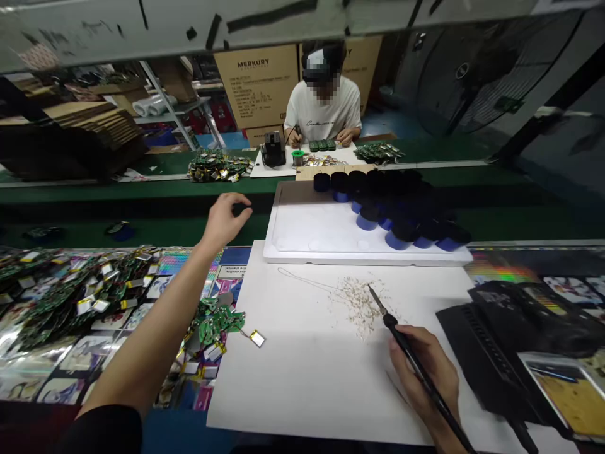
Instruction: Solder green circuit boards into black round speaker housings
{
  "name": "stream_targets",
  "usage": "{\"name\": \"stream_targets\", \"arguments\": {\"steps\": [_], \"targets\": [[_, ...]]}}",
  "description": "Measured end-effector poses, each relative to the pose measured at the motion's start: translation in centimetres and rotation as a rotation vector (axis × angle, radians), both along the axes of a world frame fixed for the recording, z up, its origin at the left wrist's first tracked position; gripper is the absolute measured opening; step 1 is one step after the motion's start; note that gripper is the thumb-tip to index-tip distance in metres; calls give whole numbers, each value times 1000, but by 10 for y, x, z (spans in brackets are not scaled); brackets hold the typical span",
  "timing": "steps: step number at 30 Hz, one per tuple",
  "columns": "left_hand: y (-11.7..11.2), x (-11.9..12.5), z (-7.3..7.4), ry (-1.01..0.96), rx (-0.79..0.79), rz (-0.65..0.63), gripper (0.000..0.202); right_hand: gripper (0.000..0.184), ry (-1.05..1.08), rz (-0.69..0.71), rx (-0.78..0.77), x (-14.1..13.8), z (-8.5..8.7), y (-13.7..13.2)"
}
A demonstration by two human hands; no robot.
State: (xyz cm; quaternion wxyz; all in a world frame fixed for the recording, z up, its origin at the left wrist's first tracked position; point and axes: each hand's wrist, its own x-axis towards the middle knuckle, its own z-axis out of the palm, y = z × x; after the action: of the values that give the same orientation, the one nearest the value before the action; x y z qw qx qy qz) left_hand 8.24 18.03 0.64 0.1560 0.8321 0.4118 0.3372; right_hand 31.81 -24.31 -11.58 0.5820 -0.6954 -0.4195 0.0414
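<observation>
Well, in the head view, the right hand grips a black soldering iron like a pen, its tip among a scatter of pale crumbs on a white sheet. The left hand, loosely curled and holding nothing, hangs in the air well apart from it, near a white foam tray carrying blue-and-black spools. Under the left forearm, green circuit boards and a foil pouch cell lie on glossy printed sheets. Across the green desk, a seated person holds a soldering iron near more boards.
</observation>
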Motion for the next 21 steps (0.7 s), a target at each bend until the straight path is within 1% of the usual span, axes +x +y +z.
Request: {"name": "stream_targets", "arguments": {"steps": [2, 3, 5, 6, 8, 10, 12, 14, 16, 18, 20, 21], "targets": [[-16, 45, 6, -58, -36, -208, 19, 21, 15, -39, 26, -1, 0, 2], [-26, 70, 7, -50, -51, -320, 20, 21, 33, -62, 28, -2, 1, 3], [-49, 118, 5, -26, -49, -503, 25, 26, 93, -117, 7, -7, 3, 4], [-61, 140, 1, -2, -58, -575, 27, 29, 133, -140, -3, -10, 5, 5], [-83, 178, -9, 76, -88, -642, 35, 34, 212, -162, -2, -15, 9, 6], [-101, 206, -19, 116, -109, -617, 41, 38, 253, -156, 14, -18, 14, 8], [-110, 223, -26, 104, -125, -567, 34, 39, 238, -144, 5, -18, 18, 8], [-112, 226, -26, 72, -142, -541, 23, 39, 171, -130, -36, -14, 20, 8], [-108, 214, -21, 46, -163, -549, 19, 39, 106, -108, -68, -10, 20, 7], [-106, 186, -13, 33, -181, -570, 21, 41, 108, -109, -78, -8, 19, 6], [-110, 142, -8, 44, -203, -630, 25, 43, 162, -116, -71, -8, 17, 6], [-115, 117, -7, 59, -221, -682, 27, 44, 190, -112, -65, -8, 16, 7]]}}
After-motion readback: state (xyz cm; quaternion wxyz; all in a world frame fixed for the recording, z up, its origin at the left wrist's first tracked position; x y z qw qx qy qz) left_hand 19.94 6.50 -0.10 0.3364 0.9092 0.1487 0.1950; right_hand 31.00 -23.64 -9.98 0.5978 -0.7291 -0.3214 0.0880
